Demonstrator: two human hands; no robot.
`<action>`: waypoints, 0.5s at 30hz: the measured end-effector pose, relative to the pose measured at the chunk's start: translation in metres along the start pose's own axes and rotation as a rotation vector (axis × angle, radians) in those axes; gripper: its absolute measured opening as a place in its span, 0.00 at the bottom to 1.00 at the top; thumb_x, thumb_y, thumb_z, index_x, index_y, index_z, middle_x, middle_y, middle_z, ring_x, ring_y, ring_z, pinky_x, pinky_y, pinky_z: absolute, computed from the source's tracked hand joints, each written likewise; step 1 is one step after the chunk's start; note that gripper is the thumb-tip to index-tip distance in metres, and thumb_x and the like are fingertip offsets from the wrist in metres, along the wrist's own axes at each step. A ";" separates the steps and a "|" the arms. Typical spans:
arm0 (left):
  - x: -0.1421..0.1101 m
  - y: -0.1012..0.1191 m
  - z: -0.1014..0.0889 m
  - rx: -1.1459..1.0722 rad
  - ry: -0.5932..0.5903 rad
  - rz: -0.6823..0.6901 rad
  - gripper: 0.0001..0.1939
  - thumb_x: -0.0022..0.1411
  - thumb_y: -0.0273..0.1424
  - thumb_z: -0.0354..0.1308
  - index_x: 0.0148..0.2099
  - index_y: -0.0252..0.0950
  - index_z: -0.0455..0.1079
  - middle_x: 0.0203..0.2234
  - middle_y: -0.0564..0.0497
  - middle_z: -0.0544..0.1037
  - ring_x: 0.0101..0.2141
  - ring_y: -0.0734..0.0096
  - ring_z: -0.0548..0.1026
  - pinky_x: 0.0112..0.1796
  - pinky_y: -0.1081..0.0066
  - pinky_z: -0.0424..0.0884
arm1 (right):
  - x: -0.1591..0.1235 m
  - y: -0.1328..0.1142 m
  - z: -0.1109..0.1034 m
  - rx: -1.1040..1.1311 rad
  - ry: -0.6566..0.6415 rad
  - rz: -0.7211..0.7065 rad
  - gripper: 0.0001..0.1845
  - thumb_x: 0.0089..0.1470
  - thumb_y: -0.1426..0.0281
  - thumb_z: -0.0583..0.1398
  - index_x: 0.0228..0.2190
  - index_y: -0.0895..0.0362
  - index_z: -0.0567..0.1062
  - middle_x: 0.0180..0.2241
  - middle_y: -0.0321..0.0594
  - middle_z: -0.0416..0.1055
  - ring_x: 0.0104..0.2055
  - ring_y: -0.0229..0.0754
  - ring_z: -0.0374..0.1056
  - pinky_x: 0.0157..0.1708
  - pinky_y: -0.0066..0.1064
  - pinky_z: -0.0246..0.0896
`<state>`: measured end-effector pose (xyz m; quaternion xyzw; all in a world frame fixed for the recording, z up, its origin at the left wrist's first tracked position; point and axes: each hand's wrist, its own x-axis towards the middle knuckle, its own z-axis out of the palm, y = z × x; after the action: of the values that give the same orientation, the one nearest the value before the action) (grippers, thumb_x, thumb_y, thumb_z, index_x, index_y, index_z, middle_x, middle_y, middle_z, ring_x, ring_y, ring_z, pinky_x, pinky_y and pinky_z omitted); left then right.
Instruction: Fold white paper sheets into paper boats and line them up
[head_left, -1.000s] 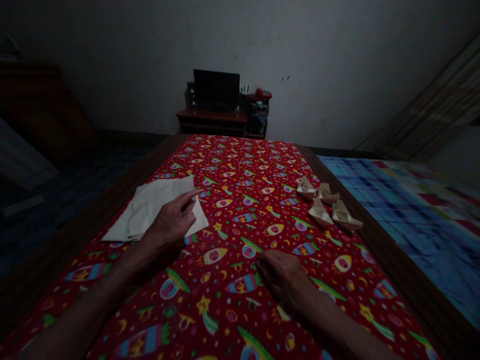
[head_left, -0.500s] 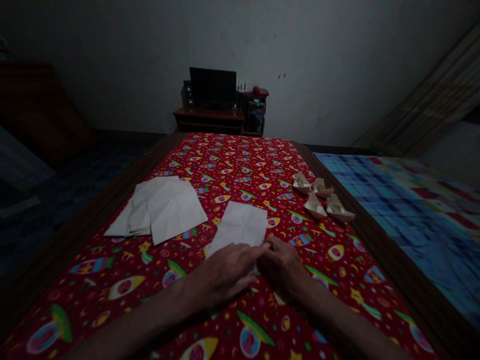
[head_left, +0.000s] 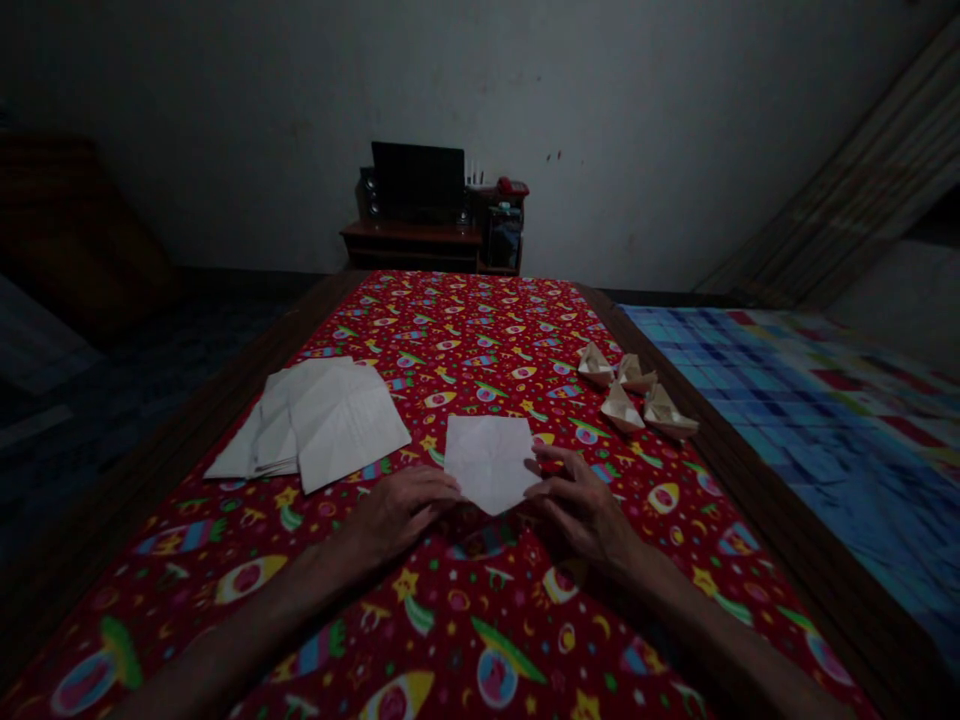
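A white folded sheet of paper [head_left: 491, 455] lies on the red patterned cloth in front of me, with a straight far edge and a point toward me. My left hand [head_left: 412, 507] has its fingers close together, gripping the paper at its lower left edge. At the right edge, my right hand [head_left: 585, 505] holds the paper with bent, slightly spread fingers; its thumb is partly hidden. Left of this sheet is a fanned pile of creased papers [head_left: 349, 425]. Several folded paper boats [head_left: 622, 408] stand together on the right.
The red cloth [head_left: 480, 345] covers a long table with dark wooden edges [head_left: 810, 570]. Beyond its far end are a monitor [head_left: 418, 180] and a red telephone [head_left: 513, 187] on a small desk. A blue checked cover [head_left: 720, 385] spreads out on the right.
My hands were together over the paper's near right corner and have moved apart to its two sides. The paper's near end is now a point, and the sheet looks shorter.
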<state>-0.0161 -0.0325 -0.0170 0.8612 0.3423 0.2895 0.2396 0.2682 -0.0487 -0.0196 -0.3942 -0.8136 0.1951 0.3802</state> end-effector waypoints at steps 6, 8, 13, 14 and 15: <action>0.002 0.013 0.007 0.026 0.066 -0.196 0.13 0.63 0.32 0.48 0.38 0.37 0.74 0.33 0.48 0.80 0.34 0.66 0.77 0.35 0.70 0.72 | 0.000 0.003 0.004 -0.024 -0.058 0.222 0.11 0.57 0.70 0.54 0.26 0.58 0.73 0.23 0.36 0.71 0.25 0.36 0.66 0.25 0.25 0.58; 0.005 0.013 0.011 0.093 0.117 -0.265 0.14 0.64 0.33 0.45 0.39 0.36 0.73 0.33 0.48 0.79 0.34 0.64 0.77 0.35 0.68 0.71 | 0.004 0.003 0.009 -0.074 -0.010 0.281 0.14 0.57 0.67 0.54 0.23 0.58 0.71 0.19 0.33 0.66 0.21 0.34 0.61 0.22 0.25 0.53; 0.015 0.009 0.020 0.184 0.181 -0.281 0.15 0.66 0.33 0.41 0.39 0.35 0.68 0.31 0.46 0.77 0.33 0.63 0.76 0.35 0.66 0.69 | 0.015 -0.001 0.008 -0.089 0.119 0.133 0.13 0.57 0.66 0.55 0.24 0.58 0.70 0.23 0.37 0.67 0.27 0.38 0.62 0.27 0.28 0.57; 0.015 0.009 0.020 0.174 0.185 -0.251 0.14 0.66 0.33 0.41 0.39 0.35 0.68 0.32 0.45 0.76 0.34 0.63 0.75 0.36 0.67 0.69 | 0.015 -0.001 0.006 -0.072 0.086 0.067 0.11 0.55 0.65 0.57 0.25 0.58 0.71 0.26 0.39 0.68 0.30 0.39 0.62 0.30 0.29 0.58; 0.014 0.009 0.020 0.164 0.183 -0.224 0.14 0.66 0.33 0.42 0.38 0.35 0.67 0.32 0.46 0.76 0.34 0.64 0.74 0.36 0.67 0.69 | 0.015 -0.001 0.004 -0.043 0.023 0.011 0.10 0.54 0.65 0.58 0.26 0.58 0.72 0.28 0.40 0.69 0.32 0.40 0.63 0.32 0.30 0.59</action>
<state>0.0095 -0.0323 -0.0216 0.8042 0.4792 0.3094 0.1669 0.2587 -0.0372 -0.0145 -0.4089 -0.8110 0.1753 0.3799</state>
